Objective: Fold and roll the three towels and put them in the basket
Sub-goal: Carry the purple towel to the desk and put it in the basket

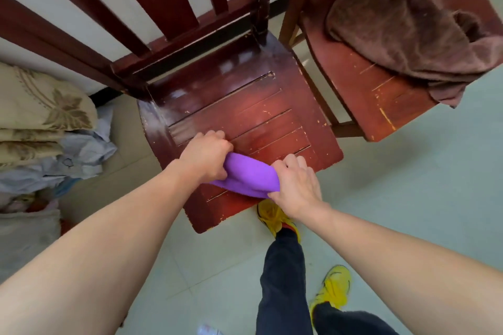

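Both hands closed on the soft purple cloth towel, rolled up at the front edge of the dark red wooden chair seat; left hand on one end, right hand on the other; I'd say light, limp, unrolls easily, so grip the ends; crumpled brown towel on next chair; no basket in view.

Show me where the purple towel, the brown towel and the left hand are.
purple towel [249, 175]: head view, middle of the roll between the hands.
brown towel [402, 30]: head view, centre of the crumpled heap on the right chair.
left hand [205, 156]: head view, back of the hand.
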